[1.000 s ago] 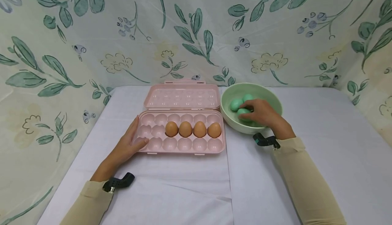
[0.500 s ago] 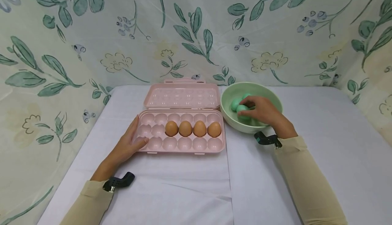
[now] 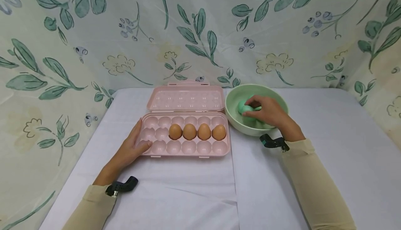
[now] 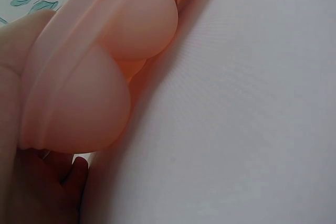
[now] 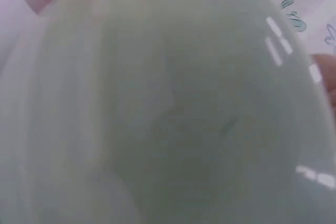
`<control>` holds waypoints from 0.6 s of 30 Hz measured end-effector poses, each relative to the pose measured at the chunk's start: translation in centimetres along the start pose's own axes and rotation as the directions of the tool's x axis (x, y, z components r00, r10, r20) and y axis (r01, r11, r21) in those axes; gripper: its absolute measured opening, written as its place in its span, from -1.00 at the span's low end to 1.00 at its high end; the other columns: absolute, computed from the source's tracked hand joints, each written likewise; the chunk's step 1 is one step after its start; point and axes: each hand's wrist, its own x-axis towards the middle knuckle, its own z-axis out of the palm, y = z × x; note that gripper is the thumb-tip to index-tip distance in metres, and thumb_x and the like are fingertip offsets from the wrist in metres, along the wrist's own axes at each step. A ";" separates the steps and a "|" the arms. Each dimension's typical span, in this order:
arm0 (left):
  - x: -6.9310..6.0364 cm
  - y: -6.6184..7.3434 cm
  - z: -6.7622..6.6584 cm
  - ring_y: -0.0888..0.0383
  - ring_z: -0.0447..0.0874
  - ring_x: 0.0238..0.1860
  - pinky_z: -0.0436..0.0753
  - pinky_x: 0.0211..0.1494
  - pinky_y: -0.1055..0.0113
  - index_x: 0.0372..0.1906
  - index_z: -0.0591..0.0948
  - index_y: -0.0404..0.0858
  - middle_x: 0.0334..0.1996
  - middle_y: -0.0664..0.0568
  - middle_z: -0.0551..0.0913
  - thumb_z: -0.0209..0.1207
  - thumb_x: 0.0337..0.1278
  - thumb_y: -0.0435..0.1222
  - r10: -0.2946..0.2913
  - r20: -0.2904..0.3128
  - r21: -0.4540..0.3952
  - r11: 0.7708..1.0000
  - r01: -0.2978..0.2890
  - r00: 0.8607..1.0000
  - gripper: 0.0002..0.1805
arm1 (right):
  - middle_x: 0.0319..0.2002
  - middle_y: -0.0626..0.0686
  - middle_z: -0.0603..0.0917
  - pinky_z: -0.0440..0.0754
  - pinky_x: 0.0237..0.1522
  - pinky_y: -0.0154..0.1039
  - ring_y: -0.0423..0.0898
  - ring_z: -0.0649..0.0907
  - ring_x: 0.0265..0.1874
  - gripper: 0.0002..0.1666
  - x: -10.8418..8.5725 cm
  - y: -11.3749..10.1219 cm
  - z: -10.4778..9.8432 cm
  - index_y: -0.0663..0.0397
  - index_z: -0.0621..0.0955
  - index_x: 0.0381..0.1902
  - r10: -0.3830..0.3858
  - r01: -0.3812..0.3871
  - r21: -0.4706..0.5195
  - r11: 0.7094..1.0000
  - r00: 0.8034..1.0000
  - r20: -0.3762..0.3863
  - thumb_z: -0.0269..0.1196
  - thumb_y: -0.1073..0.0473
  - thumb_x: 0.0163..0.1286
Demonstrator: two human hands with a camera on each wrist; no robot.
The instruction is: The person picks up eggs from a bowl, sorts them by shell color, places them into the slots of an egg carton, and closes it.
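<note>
A pink egg tray (image 3: 181, 151) lies with its lid folded back, four-odd cups apart from the left end; several brown eggs (image 3: 204, 132) stand in its middle row. My left hand (image 3: 126, 150) grips the tray's left end, thumb over the near corner; in the left wrist view fingers (image 4: 76, 177) reach under the tray's cups (image 4: 89, 108). Inside the light green bowl (image 3: 250, 130), my right hand (image 3: 269, 111) pinches a green egg (image 3: 247, 109) between thumb and fingers. Another green egg (image 3: 241, 105) is beside it, partly hidden. The bowl's outer wall (image 5: 173, 103) fills the right wrist view.
The open lid (image 3: 186, 97) lies behind the tray, close to the bowl's left side. A white cloth (image 3: 188, 191) covers the table. Behind the table hangs a curtain (image 3: 141, 49) with leaves and flowers.
My right hand has closed round a green egg and lifted it slightly, shifting a little up within the bowl. My left hand and the tray have kept their places.
</note>
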 end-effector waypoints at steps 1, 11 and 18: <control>0.1 -0.1 0.0 -0.10 -0.27 0.53 -0.12 0.42 -0.26 0.55 -0.26 -0.13 0.55 -0.06 -0.23 0.23 0.13 -0.19 0.001 0.000 -0.003 1.000 -0.001 1.000 0.08 | -0.16 0.12 0.71 0.54 0.04 0.06 0.10 0.67 -0.09 -0.58 0.0 -0.1 0.0 0.10 0.65 -0.13 0.001 -0.001 0.002 1.000 1.000 -0.005 0.48 0.04 0.10; -0.1 0.0 -0.1 -0.02 -0.27 0.53 -0.11 0.44 -0.22 0.55 -0.24 -0.05 0.55 0.04 -0.21 0.25 0.13 -0.12 0.007 0.000 -0.008 1.000 -0.007 1.000 0.08 | -0.10 0.13 0.71 0.57 0.03 0.04 0.12 0.67 -0.06 -0.53 -0.1 -1.0 -0.2 0.10 0.67 -0.01 0.004 -0.004 0.014 1.000 1.000 -0.010 0.47 0.06 0.12; -0.1 -0.2 -0.1 -0.03 -0.27 0.53 -0.12 0.44 -0.23 0.55 -0.23 -0.05 0.55 0.03 -0.21 0.25 0.13 -0.09 0.016 -0.002 -0.017 1.000 -0.016 1.000 0.08 | -0.13 0.08 0.70 0.60 0.01 -0.03 0.04 0.67 -0.09 -0.59 -0.3 -1.9 -0.2 0.05 0.68 -0.07 -0.021 0.022 0.060 0.998 1.000 -0.020 0.46 0.04 0.13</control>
